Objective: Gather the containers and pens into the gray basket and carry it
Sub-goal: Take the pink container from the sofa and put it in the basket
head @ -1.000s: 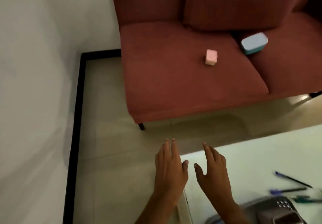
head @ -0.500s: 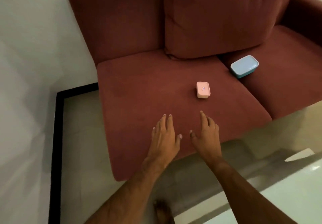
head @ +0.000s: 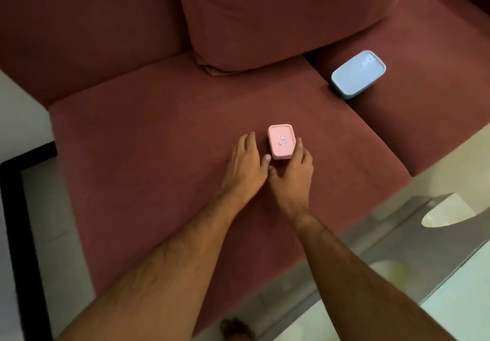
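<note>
A small pink lidded container (head: pixel 281 141) rests on the left seat of the red sofa (head: pixel 159 141). My right hand (head: pixel 294 176) lies against its right side, index finger along the edge and thumb at its near corner, not clearly clasping it. My left hand (head: pixel 245 165) is flat just left of the container, fingers apart, thumb tip close to its near-left corner. A larger light blue lidded container (head: pixel 358 74) sits at the seam between the seats, farther right. The gray basket and the pens are out of view.
A big red back cushion (head: pixel 278 17) leans behind the seats. A glass-topped table edge (head: pixel 437 274) crosses the lower right. The tiled floor with a black border (head: pixel 16 208) is at left. My foot (head: pixel 236 330) shows at the bottom.
I have turned from the table and leaned in over the sofa. Both hands went forward across the seat and now flank the pink container, the right one touching it.
</note>
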Motion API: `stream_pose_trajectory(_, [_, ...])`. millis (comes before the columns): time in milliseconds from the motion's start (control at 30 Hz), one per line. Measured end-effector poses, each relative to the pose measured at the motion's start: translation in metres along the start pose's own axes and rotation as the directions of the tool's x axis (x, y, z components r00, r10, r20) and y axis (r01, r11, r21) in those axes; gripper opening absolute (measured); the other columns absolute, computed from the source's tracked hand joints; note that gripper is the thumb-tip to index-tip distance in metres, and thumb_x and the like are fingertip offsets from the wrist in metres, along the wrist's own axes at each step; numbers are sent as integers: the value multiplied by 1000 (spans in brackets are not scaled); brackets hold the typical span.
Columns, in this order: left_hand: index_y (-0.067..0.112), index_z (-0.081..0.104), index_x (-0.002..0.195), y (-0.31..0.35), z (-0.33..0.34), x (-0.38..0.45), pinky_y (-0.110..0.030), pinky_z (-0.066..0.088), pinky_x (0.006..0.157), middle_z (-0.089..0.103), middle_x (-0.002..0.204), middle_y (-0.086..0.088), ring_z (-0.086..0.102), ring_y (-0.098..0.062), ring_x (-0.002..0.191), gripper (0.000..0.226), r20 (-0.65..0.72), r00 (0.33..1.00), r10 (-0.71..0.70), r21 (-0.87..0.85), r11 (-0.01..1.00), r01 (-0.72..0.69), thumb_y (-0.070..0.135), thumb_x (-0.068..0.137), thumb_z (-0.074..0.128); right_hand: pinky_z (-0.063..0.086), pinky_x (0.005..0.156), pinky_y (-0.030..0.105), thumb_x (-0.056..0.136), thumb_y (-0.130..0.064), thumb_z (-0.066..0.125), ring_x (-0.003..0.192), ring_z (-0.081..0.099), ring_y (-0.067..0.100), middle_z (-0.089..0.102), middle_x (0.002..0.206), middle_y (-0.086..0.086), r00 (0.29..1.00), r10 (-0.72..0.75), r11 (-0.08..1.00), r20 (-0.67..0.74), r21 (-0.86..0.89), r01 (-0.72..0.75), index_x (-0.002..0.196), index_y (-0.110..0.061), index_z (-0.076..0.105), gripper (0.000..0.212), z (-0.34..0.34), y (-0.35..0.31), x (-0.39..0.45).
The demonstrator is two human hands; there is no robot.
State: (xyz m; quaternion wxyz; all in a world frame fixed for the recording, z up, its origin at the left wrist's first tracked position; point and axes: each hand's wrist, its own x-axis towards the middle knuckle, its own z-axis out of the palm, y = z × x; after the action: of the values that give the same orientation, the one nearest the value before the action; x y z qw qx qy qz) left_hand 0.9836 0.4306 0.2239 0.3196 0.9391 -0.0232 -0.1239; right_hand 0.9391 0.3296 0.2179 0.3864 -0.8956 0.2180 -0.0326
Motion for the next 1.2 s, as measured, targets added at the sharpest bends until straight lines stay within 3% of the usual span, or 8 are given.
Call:
stream_pose_trajectory(267, [5,40,154,25,27,81,-31,28,119,44,158,-12,40,-26,147,57,48,999,2,-171,985,6,20,101,56,31,121,40,81,-11,71,140,37,32,41,151,17,992,59,995,-107,86,-50,160,-2,19,95,21,10,29])
stream_pose_trajectory(400, [9,52,146,27,39,79,-26,32,112,54,150,-8,49,-25,140,48,23,1000,9,-220,975,-4,13,98,57,36,113,34,80,-9,68,127,43,28,49,140,13,993,28,996,-118,84,-18,158,-2,26,89,23,14,29])
stream_pose_trajectory(567, [8,61,136,28,42,60,-27,39,106,62,138,-9,56,-25,129,42,-27,1000,0,-287,958,-7,8,95,58,32,106,21,84,-7,69,128,46,26,48,140,13,992,18,995,-124,99,-6,155,0,32,81,20,18,15])
stream_pose_trajectory(934, [8,69,119,48,64,4,-23,45,92,72,120,-8,65,-24,112,27,46,997,56,-303,952,-40,10,94,59,43,109,37,81,-8,74,128,49,26,52,137,11,962,135,987,-238,123,-108,152,-2,38,81,-16,44,-39])
stream_pose_trajectory(1034, [8,70,117,62,73,-16,-35,51,96,73,117,-7,67,-25,110,25,92,993,80,-320,946,-47,10,94,59,41,109,32,80,-9,74,128,48,25,52,138,10,943,193,978,-273,137,-160,152,-2,39,80,-31,56,-57])
stream_pose_trajectory(1201, [8,72,112,93,94,-52,-27,48,91,74,113,-6,67,-22,106,23,148,974,171,-323,939,-116,7,92,60,47,107,43,78,-5,75,126,53,32,55,135,15,893,264,963,-364,157,-221,149,3,43,78,-61,81,-85])
